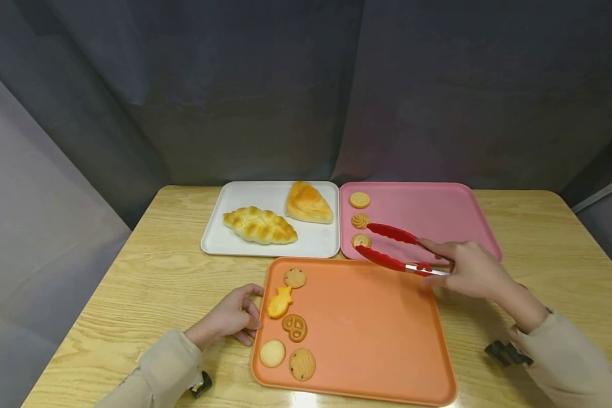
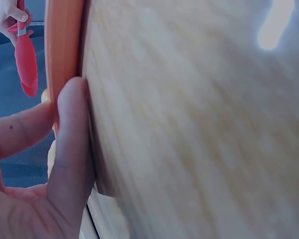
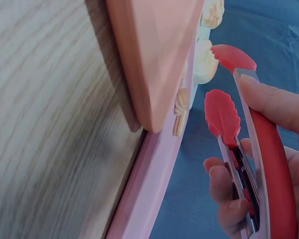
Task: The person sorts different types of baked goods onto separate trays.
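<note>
Fingers of the right hand (image 1: 469, 266) curl round the handle end of the red tongs (image 1: 395, 247), thumb on top and the others beneath; the tong arms stand apart, their scalloped tips open over the near left corner of the pink tray (image 1: 428, 212). Fingers of the left hand (image 1: 229, 318) lie loosely bent and grip nothing, the fingertips (image 2: 72, 129) pressed against the left rim of the orange tray (image 1: 372, 328).

Beneath everything is the wooden table (image 1: 148, 272), with a grey cloth backdrop (image 1: 306, 85) behind it. Nearest the person sits the orange tray, touching the two trays beyond it. The pink tray lies at the back right, and the white tray (image 1: 239, 195) at the back left, the two side by side.

On the white tray rest a braided loaf (image 1: 259, 225) and, behind it to the right, a triangular pastry (image 1: 308, 203). Five biscuits lie along the left side of the orange tray: a speckled round cookie (image 1: 295, 277) at the far end, a fish-shaped biscuit (image 1: 279, 302) just beside the left fingertips, a pretzel-shaped biscuit (image 1: 295, 327), then a plain round cookie (image 1: 272, 353) and a chocolate-chip cookie (image 1: 303, 364). Three small biscuits line the pink tray's left edge: a round cracker (image 1: 359, 199), a swirl cookie (image 1: 359, 220) and a ring cookie (image 1: 361, 241); the ring cookie lies just beside the lower tong tip.
</note>
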Tool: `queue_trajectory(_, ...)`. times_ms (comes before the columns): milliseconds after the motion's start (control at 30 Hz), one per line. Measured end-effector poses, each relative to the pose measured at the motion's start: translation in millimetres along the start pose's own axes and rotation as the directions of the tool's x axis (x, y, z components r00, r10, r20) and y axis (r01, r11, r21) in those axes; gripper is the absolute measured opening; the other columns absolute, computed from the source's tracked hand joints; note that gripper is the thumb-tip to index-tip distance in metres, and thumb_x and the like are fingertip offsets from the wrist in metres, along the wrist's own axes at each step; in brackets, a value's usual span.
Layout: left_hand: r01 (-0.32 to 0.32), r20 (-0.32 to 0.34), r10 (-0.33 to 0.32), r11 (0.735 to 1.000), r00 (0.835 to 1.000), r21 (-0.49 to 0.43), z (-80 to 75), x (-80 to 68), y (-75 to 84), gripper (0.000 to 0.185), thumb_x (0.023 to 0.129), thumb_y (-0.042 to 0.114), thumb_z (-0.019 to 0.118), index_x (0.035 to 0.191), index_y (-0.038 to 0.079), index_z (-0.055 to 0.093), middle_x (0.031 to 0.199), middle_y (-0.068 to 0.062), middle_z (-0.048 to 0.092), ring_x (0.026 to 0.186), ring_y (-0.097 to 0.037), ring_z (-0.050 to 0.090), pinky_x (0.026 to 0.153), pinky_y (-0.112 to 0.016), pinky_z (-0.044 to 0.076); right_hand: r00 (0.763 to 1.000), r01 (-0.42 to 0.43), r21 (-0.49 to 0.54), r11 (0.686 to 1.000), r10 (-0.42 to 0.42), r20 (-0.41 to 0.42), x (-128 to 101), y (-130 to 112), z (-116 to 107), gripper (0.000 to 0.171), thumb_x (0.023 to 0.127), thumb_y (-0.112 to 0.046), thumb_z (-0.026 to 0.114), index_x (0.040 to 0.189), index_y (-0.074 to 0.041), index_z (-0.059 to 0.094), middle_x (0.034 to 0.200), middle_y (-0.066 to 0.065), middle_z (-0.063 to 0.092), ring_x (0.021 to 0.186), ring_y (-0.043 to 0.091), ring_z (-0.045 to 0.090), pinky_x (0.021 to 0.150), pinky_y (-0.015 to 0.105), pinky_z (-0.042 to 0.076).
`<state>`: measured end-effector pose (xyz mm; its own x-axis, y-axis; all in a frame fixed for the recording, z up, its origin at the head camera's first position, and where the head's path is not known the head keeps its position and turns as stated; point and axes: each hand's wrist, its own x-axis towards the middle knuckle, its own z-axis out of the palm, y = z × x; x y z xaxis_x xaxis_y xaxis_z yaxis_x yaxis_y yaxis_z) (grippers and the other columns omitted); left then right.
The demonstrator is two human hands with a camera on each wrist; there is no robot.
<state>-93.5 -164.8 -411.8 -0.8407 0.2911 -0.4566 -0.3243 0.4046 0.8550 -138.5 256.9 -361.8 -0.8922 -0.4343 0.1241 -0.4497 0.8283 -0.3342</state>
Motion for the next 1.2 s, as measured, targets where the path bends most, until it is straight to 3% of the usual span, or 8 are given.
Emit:
queue_trajectory(133, -0.001, 0.000, 0.001, 1.000, 1.000, 0.001, -0.5, 0.7, -1.6, 0.056, 0.074, -0.011, 0.057, 0.126, -0.001, 0.039, 0.075, -0.013, 0.052, 0.049, -0.018, 0.056, 0.042, -0.036, 0.052, 0.999, 0.034, 0.007, 0.999, -0.034, -0.024, -3, -4, -1, 0.070, 0.062, -0.030, 0.083, 0.122, -0.005, 0.058, 0.074, -0.004, 0.064, 0.048, 0.005, 0.033, 0.045, 0.021, 0.032)
queue_trajectory(267, -0.005, -0.002, 0.005, 1.000, 1.000, 0.000, -0.6, 1.1, -1.6, 0.057, 0.073, -0.011, 0.057, 0.126, -0.002, 0.039, 0.074, -0.013, 0.052, 0.050, -0.019, 0.055, 0.041, -0.036, 0.052, 0.996, 0.078, 0.003, 0.997, -0.078, -0.037, -3, -9, 1, 0.066, 0.061, -0.026, 0.083, 0.120, -0.006, 0.060, 0.072, -0.004, 0.062, 0.048, 0.004, 0.032, 0.043, 0.020, 0.031)
queue_trajectory(433, -0.002, -0.003, 0.002, 1.000, 1.000, 0.000, -0.7, 1.3, -1.2, 0.056, 0.073, -0.012, 0.057, 0.126, -0.002, 0.039, 0.074, -0.013, 0.052, 0.050, -0.018, 0.055, 0.042, -0.036, 0.052, 0.993, 0.115, 0.010, 0.993, -0.115, -0.022, -2, -19, 3, 0.063, 0.063, -0.025, 0.082, 0.119, -0.006, 0.061, 0.090, 0.005, 0.068, 0.049, 0.002, 0.031, 0.047, 0.020, 0.033)
queue_trajectory(633, 0.001, -0.005, -0.001, 1.000, 1.000, 0.007, -0.1, 2.1, -2.6, 0.056, 0.073, -0.012, 0.057, 0.125, -0.001, 0.040, 0.074, -0.014, 0.053, 0.049, -0.018, 0.055, 0.042, -0.037, 0.052, 0.987, 0.159, 0.009, 0.987, -0.159, -0.013, 1, -29, 8, 0.062, 0.062, -0.025, 0.082, 0.118, -0.007, 0.062, 0.073, -0.008, 0.060, 0.051, 0.002, 0.034, 0.048, 0.020, 0.033)
queue_trajectory(833, 0.000, 0.000, 0.000, 1.000, 1.000, 0.003, 0.5, 1.8, -1.7, 0.055, 0.073, -0.011, 0.056, 0.125, -0.001, 0.040, 0.075, -0.014, 0.053, 0.049, -0.018, 0.056, 0.042, -0.036, 0.052, 0.981, 0.196, 0.011, 0.981, -0.196, -0.001, 8, -35, 15, 0.064, 0.062, -0.024, 0.082, 0.119, -0.007, 0.061, 0.086, 0.000, 0.067, 0.054, 0.004, 0.038, 0.049, 0.020, 0.034)
queue_trajectory(967, 0.001, -0.001, -0.001, 1.000, 1.000, -0.001, 0.4, 0.5, -0.8, 0.055, 0.074, -0.012, 0.056, 0.126, -0.001, 0.039, 0.075, -0.014, 0.053, 0.049, -0.018, 0.056, 0.042, -0.036, 0.052, 0.980, 0.192, 0.011, 0.981, -0.193, 0.042, 14, -41, 19, 0.064, 0.063, -0.026, 0.081, 0.120, -0.009, 0.060, 0.085, -0.001, 0.067, 0.052, 0.003, 0.035, 0.048, 0.020, 0.035)
queue_trajectory(1200, 0.005, -0.002, -0.005, 1.000, 1.000, -0.001, 0.4, 0.5, 0.1, 0.055, 0.074, -0.012, 0.056, 0.125, -0.001, 0.039, 0.075, -0.014, 0.052, 0.049, -0.019, 0.056, 0.042, -0.036, 0.052, 0.969, 0.237, -0.021, 0.971, -0.235, 0.070, 24, -49, 26, 0.061, 0.064, -0.026, 0.079, 0.119, -0.008, 0.061, 0.091, 0.004, 0.067, 0.065, 0.010, 0.054, 0.054, 0.026, 0.043)
